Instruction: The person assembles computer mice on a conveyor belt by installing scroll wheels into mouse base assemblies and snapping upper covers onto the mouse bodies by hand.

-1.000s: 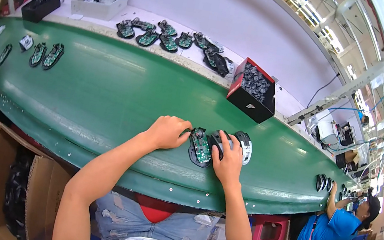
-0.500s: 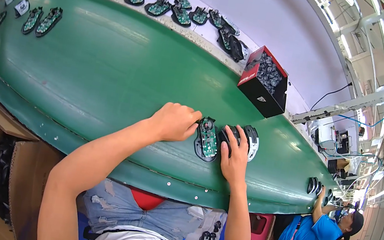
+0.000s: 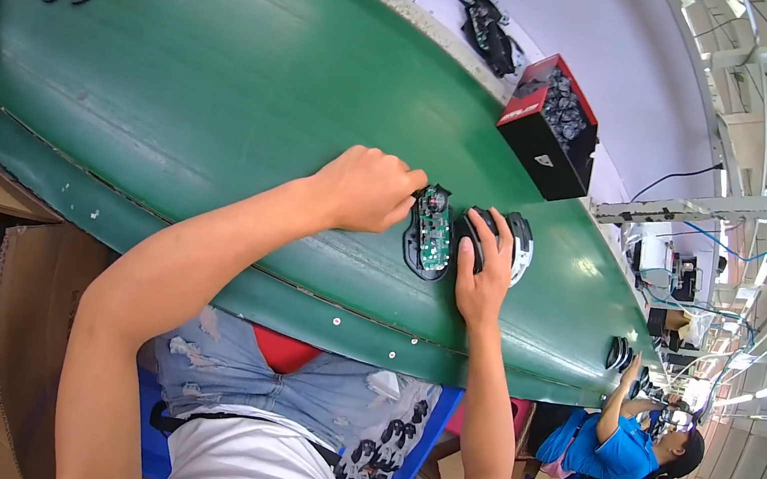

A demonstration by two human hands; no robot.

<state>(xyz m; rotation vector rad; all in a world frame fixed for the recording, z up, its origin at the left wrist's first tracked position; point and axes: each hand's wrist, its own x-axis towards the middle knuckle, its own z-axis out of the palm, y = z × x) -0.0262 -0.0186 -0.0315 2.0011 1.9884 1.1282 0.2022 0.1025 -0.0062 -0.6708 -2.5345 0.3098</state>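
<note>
Head view: on the worktop (image 3: 257, 86), the left hand (image 3: 369, 191) is curled at the circuit-board base (image 3: 435, 233); its grip I cannot tell. Rightward, the right hand (image 3: 486, 275) holds the black shell (image 3: 466, 232). Positioning seems in hand; the next move needs steadiness.

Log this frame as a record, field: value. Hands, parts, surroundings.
left_hand: left hand curled, at the upper-left edge of the open mouse base; grip unclear
right_hand: right hand over the dark mouse piece, thumb and fingers spread
board: green, exposed on the open mouse base
right_neighbor: black-and-white mouse piece, beyond the dark one
surface: green work surface
box: black-and-red box, full of small dark parts
coworker: person in blue, right side
</note>
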